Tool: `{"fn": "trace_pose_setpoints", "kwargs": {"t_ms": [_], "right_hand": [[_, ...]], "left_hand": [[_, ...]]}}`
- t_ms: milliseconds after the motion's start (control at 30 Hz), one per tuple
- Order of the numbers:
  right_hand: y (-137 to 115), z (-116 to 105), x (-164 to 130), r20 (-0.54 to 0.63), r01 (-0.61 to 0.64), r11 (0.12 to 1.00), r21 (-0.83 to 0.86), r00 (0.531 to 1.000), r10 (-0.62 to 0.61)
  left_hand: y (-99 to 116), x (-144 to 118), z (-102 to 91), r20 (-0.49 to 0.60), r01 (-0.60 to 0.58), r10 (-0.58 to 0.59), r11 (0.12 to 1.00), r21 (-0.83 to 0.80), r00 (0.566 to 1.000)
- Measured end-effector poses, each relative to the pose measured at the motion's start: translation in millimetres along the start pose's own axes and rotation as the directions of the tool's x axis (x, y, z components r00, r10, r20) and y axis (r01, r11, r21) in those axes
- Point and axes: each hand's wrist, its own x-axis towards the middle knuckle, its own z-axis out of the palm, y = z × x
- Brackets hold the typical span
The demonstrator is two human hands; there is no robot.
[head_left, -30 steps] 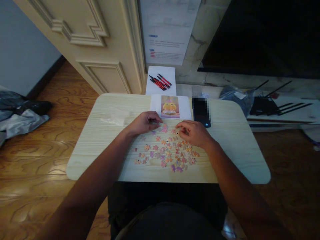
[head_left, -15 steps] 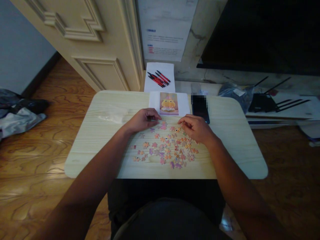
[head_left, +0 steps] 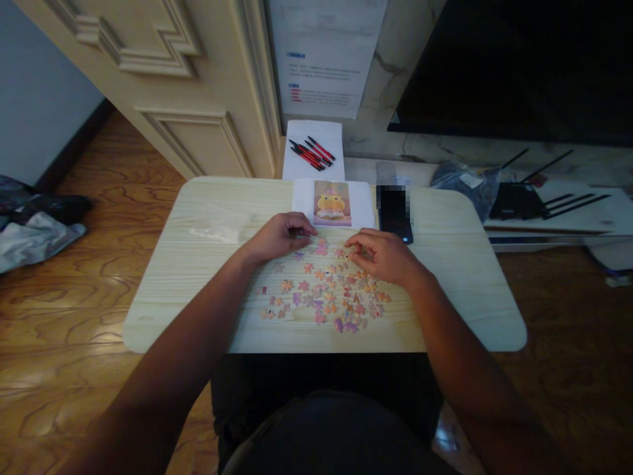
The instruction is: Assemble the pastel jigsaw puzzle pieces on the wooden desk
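Observation:
Many small jigsaw puzzle pieces [head_left: 318, 317] in pink, orange and purple lie scattered over the pale wooden table [head_left: 163, 290]. My left hand [head_left: 281, 236] rests at their far left edge, its fingers curved and a gap between them and the thumb. Close to its fingertips lies a pink piece [head_left: 321, 250]. At the far right of the pieces, my right hand [head_left: 380, 254] has its index finger stretched out and its thumb lower and apart, just over some pieces. Behind both hands is a paper with a printed picture [head_left: 331, 204] of a yellow cartoon figure.
A dark phone [head_left: 395, 214] lies right of the picture. On the left of the table is a clear plastic bag [head_left: 222, 226]. Red and black pens [head_left: 312, 156] lie on white paper behind the table. A black router [head_left: 519, 201] stands on the shelf at right.
My right hand has shifted slightly left, its index finger now straighter and further from the thumb. My left hand keeps nearly the same pose. The whole view has drifted a little.

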Motion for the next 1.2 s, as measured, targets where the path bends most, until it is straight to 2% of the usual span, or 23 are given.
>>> {"fn": "trace_pose_setpoints", "kwargs": {"t_ms": [733,933,1200], "right_hand": [[-9.4,12.8,8.4,0.013,-0.011,1.000,-0.002,1.000,0.011],[-9.5,16.3,10.7,0.022,-0.027,1.000,-0.012,0.999,0.027],[-9.0,26.0,17.1,-0.027,-0.038,0.999,-0.003,0.999,0.038]], "left_hand": [[2.4,0.6,-1.1,0.045,-0.011,0.009,1.000,0.027,0.999],[2.2,1.1,0.2,0.058,-0.052,0.050,0.998,0.045,0.997],[7.5,1.9,1.6,0.068,-0.058,0.054,0.997,0.054,0.996]]}}
